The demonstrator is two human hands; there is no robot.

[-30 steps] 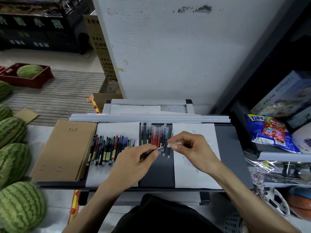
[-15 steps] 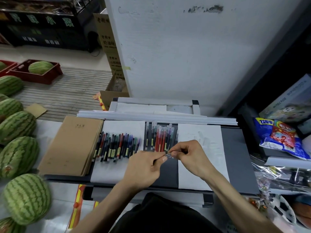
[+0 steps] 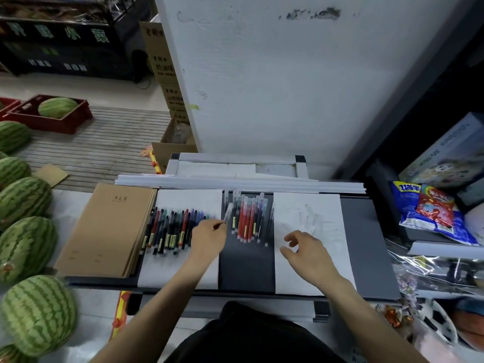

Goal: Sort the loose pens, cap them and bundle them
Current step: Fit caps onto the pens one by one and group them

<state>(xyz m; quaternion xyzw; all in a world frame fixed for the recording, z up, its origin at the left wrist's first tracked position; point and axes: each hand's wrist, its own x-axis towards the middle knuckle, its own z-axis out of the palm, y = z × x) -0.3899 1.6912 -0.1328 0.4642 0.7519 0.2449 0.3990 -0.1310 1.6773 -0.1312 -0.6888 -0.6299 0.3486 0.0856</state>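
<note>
My left hand (image 3: 209, 235) grips a capped pen (image 3: 227, 213) by its lower end, its clear cap pointing up toward the row of capped pens (image 3: 248, 218) lying on the dark strip of the tabletop. A second row of uncapped pens (image 3: 172, 229) lies on the left white sheet (image 3: 178, 273), partly hidden by my left hand. My right hand (image 3: 306, 247) hovers over the right white sheet (image 3: 327, 213) with its fingers apart and nothing in it. A few clear caps (image 3: 310, 218) lie faintly on that sheet.
A stack of brown notebooks (image 3: 104, 229) lies left of the pens. Several watermelons (image 3: 25, 197) sit at the far left. Snack bags (image 3: 432, 213) and boxes crowd the shelf on the right. A white pillar (image 3: 275, 87) rises behind the table.
My hands were together pressing a cap onto a pen. Now they have parted: the left hand carries the capped pen up-left toward the capped row, the right hand has let go and opened.
</note>
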